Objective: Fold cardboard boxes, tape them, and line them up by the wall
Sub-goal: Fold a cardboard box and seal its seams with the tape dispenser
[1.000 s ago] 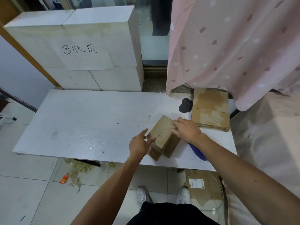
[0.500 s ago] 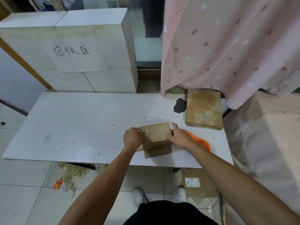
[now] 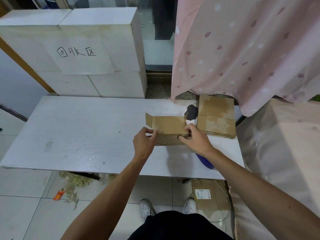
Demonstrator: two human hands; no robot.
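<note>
A small brown cardboard box (image 3: 168, 129) stands on the white table (image 3: 83, 132), right of its middle, squared up with a side flap sticking out at its left far corner. My left hand (image 3: 144, 143) pinches the box's left near edge. My right hand (image 3: 194, 140) grips its right near corner, fingers curled over the top edge. A stack of flat cardboard blanks (image 3: 216, 116) lies just right of the box at the table's far right corner.
A blue object (image 3: 205, 161) pokes out under my right forearm. A black patch (image 3: 191, 112) marks the table by the blanks. White blocks with a paper sign (image 3: 78, 54) stand behind the table; a pink curtain (image 3: 242, 49) hangs right. Scraps and a carton (image 3: 207, 194) lie on the floor.
The box has been turned from a skewed, half-flat shape into a squared box facing me, and shifted slightly farther from me. Both hands moved with it to its near corners.
</note>
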